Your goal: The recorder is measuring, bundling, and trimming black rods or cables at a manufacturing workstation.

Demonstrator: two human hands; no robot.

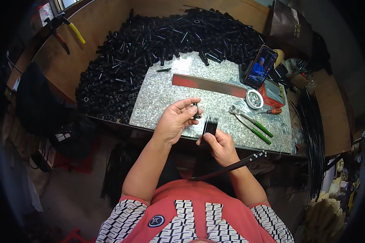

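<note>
My left hand [178,120] is pinched closed around a small black cylindrical part [196,111], held upright over the near edge of the stone-patterned board [158,97]. Just to its right, my right hand [220,146] grips a flat bundle of thin black rods [210,126], their tips fanned upward with light ends. The two hands are close, with the small part and the rods apart from each other. The lower end of the bundle is lost against the dark below the board.
Black cylindrical parts [129,52] are heaped behind and left of the board. On it lie a red-and-grey bar [207,85], green-handled pliers [253,126], a white dish [254,99] and a screwdriver [273,111]. A phone [261,67] stands by a red box [273,94]. Long black strands [312,137] hang right.
</note>
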